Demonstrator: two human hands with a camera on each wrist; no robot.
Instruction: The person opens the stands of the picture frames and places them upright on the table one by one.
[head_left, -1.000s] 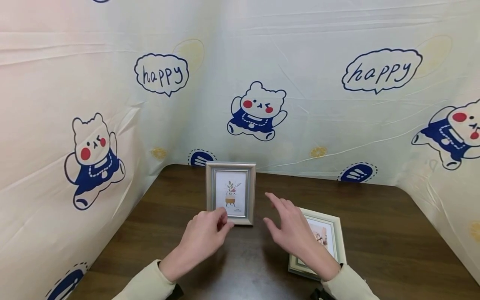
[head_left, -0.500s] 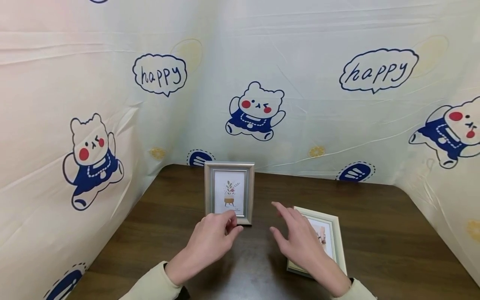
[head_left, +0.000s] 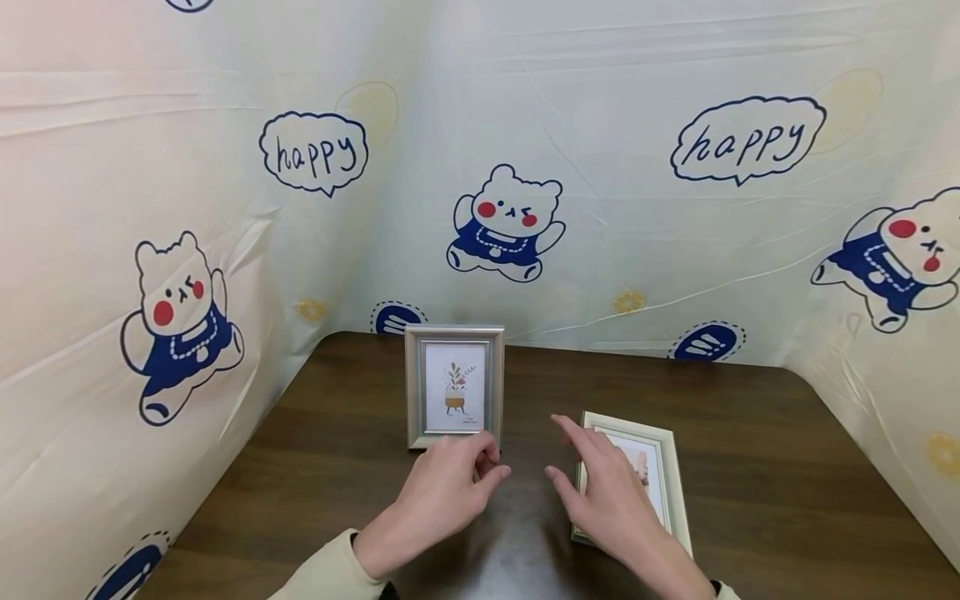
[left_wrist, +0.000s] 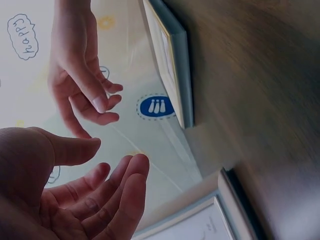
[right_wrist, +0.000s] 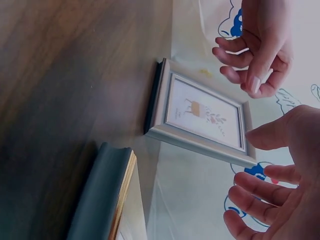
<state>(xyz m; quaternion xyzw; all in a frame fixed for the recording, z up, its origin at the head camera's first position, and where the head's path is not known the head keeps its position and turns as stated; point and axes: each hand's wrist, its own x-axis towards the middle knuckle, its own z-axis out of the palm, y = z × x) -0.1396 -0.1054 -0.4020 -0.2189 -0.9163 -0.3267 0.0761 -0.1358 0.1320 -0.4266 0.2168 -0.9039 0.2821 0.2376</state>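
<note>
The plant-picture frame (head_left: 455,385) is stood near the back edge of the table (head_left: 765,467), the cream frame (head_left: 654,473) farther forward and right. Nothing is held by the loosely curled left hand (head_left: 448,485) or the part-spread right hand (head_left: 609,493); a gap is seen between them.

Two picture frames (head_left: 454,383) (head_left: 654,475), one table (head_left: 780,475)

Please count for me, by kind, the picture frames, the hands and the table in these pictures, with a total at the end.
Picture frames: 2 (plant-picture frame, partly covered frame)
Hands: 2 (left hand, right hand)
Table: 1
Total: 5
</note>
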